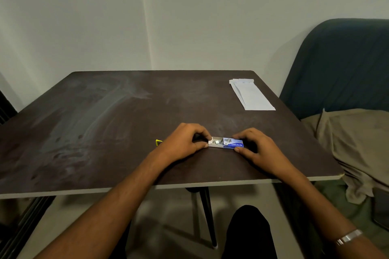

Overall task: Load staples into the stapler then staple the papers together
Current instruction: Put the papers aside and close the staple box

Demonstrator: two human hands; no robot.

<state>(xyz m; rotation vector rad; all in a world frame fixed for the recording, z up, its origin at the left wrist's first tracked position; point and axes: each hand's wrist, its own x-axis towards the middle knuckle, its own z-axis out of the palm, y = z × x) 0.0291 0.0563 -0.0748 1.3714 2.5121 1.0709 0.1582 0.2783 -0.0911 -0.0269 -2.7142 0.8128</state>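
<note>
Head view showed the staple box (228,143) lying sideways between both hands. The left hand (185,141) pinched its tray; the right hand (255,146) pinched its sleeve.

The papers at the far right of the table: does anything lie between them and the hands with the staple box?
Nothing visible does. The table is bare between the papers and the staple box, which the left hand and right hand hold.

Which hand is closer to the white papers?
The right hand. It holds the blue end of the staple box, on the same side of the table as the papers. The left hand holds the box's other end, farther away.
</note>
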